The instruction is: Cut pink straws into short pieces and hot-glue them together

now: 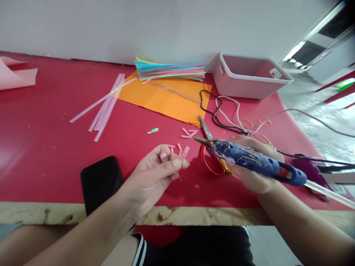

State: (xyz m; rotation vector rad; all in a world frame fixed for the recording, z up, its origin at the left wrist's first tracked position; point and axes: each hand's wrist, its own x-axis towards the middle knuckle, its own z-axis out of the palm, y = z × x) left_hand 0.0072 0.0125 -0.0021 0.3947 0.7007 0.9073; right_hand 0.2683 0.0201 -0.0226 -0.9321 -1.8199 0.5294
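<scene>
Between the thumb and forefinger of my left hand (158, 173) is a short pink straw piece (185, 152), its free end pointing up. My right hand (252, 166) is wrapped round a blue glue gun (246, 157), whose metal nozzle points left toward that piece, a small distance away. A clear glue stick (330, 193) sticks out of the gun's back. Scissors with red handles (212, 162) lie under the nozzle, partly hidden by the gun and hand. Several cut pink straw pieces (189, 133) are scattered just beyond my left fingers.
Long pink straws (107, 107) lie at left. A black phone (101, 181) rests by my left forearm. At the back are an orange sheet (172, 101), colourful pipe cleaners (169, 70) and a pink bin (249, 79). Cables (235, 111) cross the right side.
</scene>
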